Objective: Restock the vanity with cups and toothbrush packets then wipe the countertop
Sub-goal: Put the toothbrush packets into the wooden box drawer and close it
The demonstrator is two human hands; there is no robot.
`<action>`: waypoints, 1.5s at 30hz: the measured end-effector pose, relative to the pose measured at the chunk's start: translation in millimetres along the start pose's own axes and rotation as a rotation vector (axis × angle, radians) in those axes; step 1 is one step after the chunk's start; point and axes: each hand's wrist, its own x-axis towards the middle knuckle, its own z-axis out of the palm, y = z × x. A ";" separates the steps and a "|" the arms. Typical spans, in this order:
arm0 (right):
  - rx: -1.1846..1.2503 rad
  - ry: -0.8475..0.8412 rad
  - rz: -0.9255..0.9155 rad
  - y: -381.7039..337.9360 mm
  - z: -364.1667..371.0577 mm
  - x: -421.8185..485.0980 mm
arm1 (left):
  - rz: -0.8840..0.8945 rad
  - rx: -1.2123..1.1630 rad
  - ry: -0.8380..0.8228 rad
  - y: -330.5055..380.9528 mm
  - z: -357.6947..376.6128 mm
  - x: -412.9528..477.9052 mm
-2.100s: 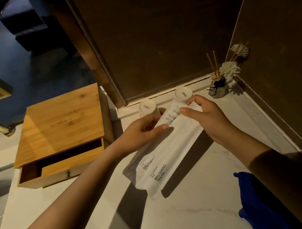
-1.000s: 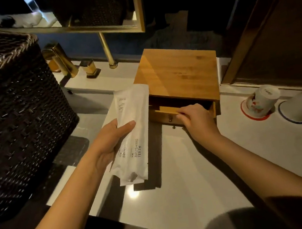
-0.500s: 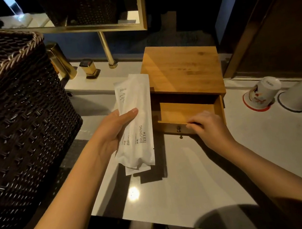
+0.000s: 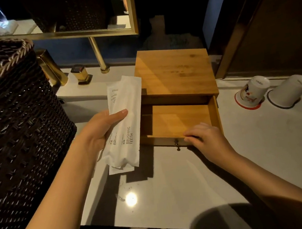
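Observation:
My left hand [image 4: 102, 132] holds two white toothbrush packets [image 4: 125, 117] printed "BRUSHING TEETH", upright just left of a bamboo box [image 4: 173, 73]. The box's drawer [image 4: 178, 122] is pulled out wide and looks bare inside. My right hand [image 4: 205, 138] grips the drawer's front edge, to the right of its small knob [image 4: 177, 142]. Two white cups stand upside down on the white countertop [image 4: 174, 184] at the right: one with a red rim [image 4: 252, 91] and one with a dark rim [image 4: 289, 90].
A tall dark wicker basket [image 4: 14, 132] fills the left side. Gold tap fittings [image 4: 81, 74] and a gold mirror post [image 4: 98, 56] stand behind the sink basin. A gold-framed mirror [image 4: 79, 10] hangs above. A dark wall panel closes the right.
My right hand has pulled the drawer further out toward me. My left hand has kept the packets beside the box, shifting them slightly right.

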 end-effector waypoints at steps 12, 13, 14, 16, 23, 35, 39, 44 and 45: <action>0.328 -0.047 0.201 -31.7 -32.2 79.3 | 0.010 0.179 -0.214 -7.9 23.8 -7.1; 0.320 -0.065 0.204 -37.1 -30.2 88.4 | 0.006 0.167 -0.222 -8.7 25.8 -6.9; 0.310 -0.097 0.207 -40.9 -27.1 95.6 | 0.003 0.148 -0.228 -8.9 27.3 -6.9; 0.331 -0.142 0.212 -44.2 -20.4 104.8 | 0.007 0.126 -0.235 -8.1 26.7 -6.5; 0.523 -0.130 0.323 -38.2 -22.9 109.6 | -0.059 0.018 -0.320 -8.5 15.3 -3.7; 0.559 -0.219 0.473 -11.2 -44.0 91.4 | -0.206 -0.053 -0.432 -13.8 20.6 -3.5; 0.624 -0.105 0.598 5.7 -65.0 80.6 | -0.081 -0.075 -0.285 -11.3 2.3 -5.4; 0.754 0.108 0.715 20.7 -85.3 60.0 | -0.003 -0.052 -0.068 -6.7 -16.5 -5.4; 0.775 0.159 0.742 22.2 -86.2 56.3 | 0.006 -0.058 -0.026 -6.6 -17.9 -4.7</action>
